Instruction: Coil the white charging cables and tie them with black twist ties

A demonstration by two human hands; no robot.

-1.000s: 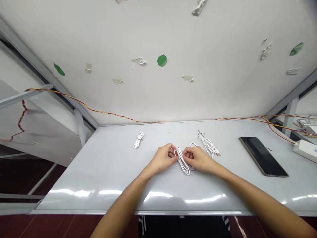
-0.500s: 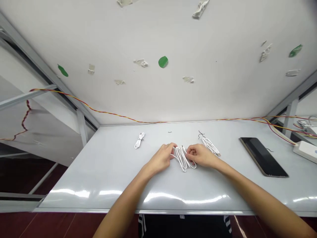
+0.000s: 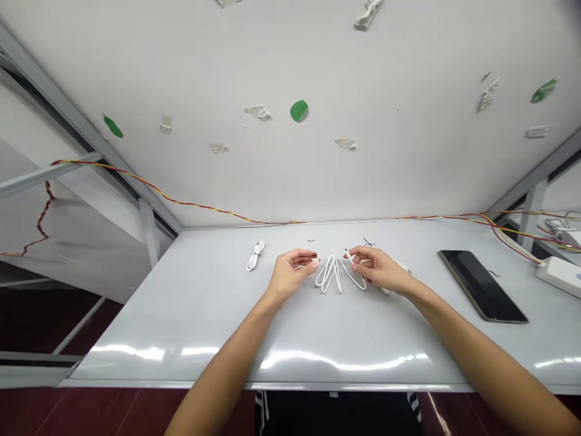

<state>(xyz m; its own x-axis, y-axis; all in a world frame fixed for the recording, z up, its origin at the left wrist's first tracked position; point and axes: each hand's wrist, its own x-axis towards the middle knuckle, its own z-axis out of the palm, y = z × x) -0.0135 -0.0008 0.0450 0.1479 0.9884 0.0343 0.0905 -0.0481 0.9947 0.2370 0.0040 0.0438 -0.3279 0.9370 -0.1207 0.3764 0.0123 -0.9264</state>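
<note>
A white USB cable (image 3: 334,264) hangs in loose zigzag loops between my two hands. My left hand (image 3: 295,269) pinches its USB plug between thumb and fingers. The other end, with a small connector at its tip, is pinched by my right hand (image 3: 370,265). Behind and beside the right hand lies a second white cable (image 3: 403,266), mostly hidden by that hand. To the left, a third white cable (image 3: 255,255) lies bundled with a dark tie round its middle.
A black phone-like device (image 3: 483,286) lies on the grey table (image 3: 190,309) at the right. Short black ties (image 3: 368,242) lie near the back. A white power strip (image 3: 560,275) sits at the right edge, and twisted red-yellow wires (image 3: 204,209) run along the back.
Both hands have moved slightly up and apart, now each pinching an end of the cable. Its loops have spread wider, and my right hand now covers more of the second cable.
</note>
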